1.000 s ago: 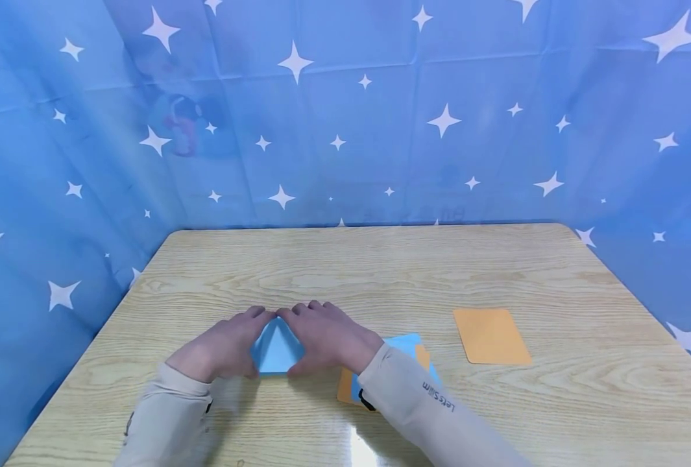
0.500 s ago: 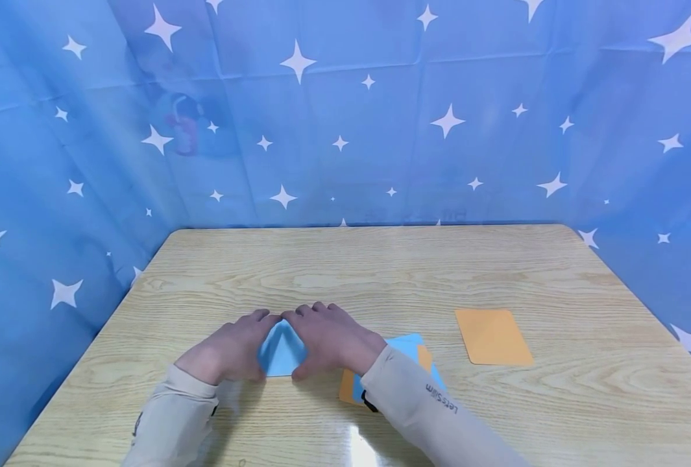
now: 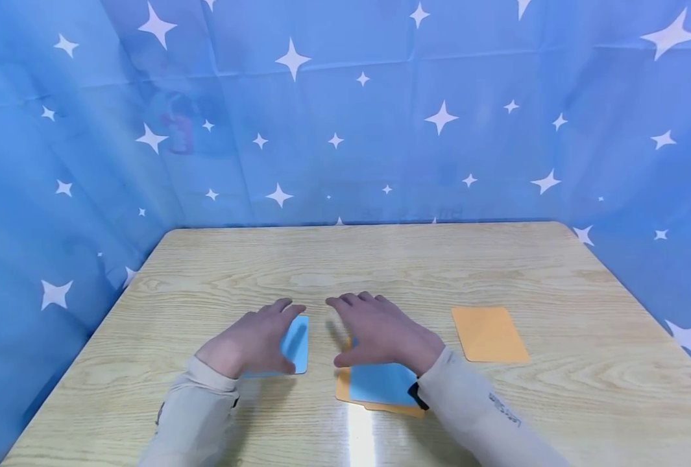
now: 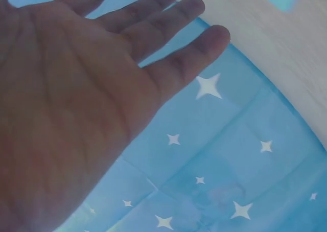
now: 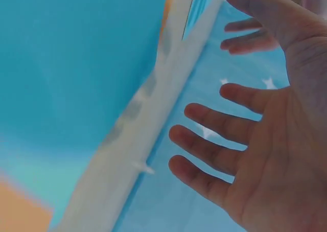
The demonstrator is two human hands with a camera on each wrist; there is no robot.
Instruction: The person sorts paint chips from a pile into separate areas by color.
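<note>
A blue card point(image 3: 298, 347) lies flat on the table, partly hidden beneath my left hand point(image 3: 254, 340). That hand hovers over the card's left part with fingers spread and nothing held; its bare palm point(image 4: 76, 104) fills much of the left wrist view. My right hand point(image 3: 380, 331) hangs above a loose pile of blue and orange cards, fingers apart and holding nothing. The pile's blue top card point(image 3: 383, 384) overlaps an orange card point(image 3: 342, 386). In the right wrist view the right palm point(image 5: 276, 160) is bare, with a large blue card point(image 5: 76, 73) beside it.
A single orange card point(image 3: 490, 334) lies to the right of the pile on the wooden table point(image 3: 357, 266). Behind the table hangs a blue curtain point(image 3: 368, 117) with white stars.
Both hands were together around the blue card. They have now come apart, the right hand moving right over the pile, and the card's right side is uncovered.
</note>
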